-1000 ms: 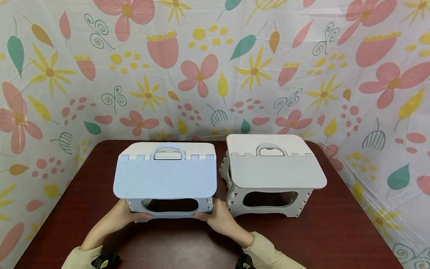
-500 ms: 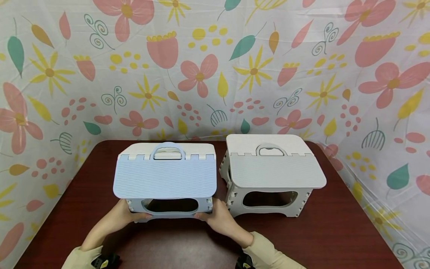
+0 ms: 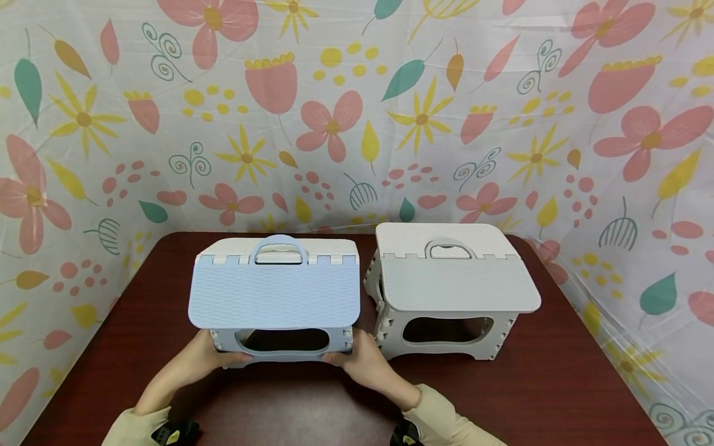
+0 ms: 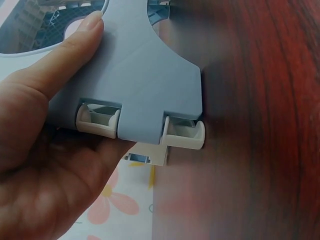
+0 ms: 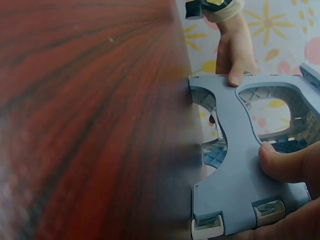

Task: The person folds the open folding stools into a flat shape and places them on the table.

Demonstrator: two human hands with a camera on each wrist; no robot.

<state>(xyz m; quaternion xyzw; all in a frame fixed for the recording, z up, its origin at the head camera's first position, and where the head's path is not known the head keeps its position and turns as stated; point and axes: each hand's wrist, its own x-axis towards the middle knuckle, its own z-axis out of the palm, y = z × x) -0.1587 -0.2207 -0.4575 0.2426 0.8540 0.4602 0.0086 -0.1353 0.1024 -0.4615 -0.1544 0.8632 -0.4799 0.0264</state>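
Note:
A blue and white folding step stool (image 3: pixel 273 294) stands unfolded on the table, its carry handle raised at the seam of the top. My left hand (image 3: pixel 195 359) grips its left end, the thumb (image 4: pixel 75 50) lying across the blue front leg panel beside the oval opening. At the other end my right hand (image 3: pixel 365 359) grips the same panel, thumb (image 5: pixel 280 162) on its front near the opening. The fingers of both hands go behind the white hinged side panels and are mostly hidden. Close by on the right stands a grey and white folding step stool (image 3: pixel 454 279), also unfolded.
The dark red wooden table (image 3: pixel 301 409) carries both stools. A floral cloth (image 3: pixel 357 124) hangs behind the table and along its sides. Only a narrow gap separates the two stools, and my right hand is in front of it.

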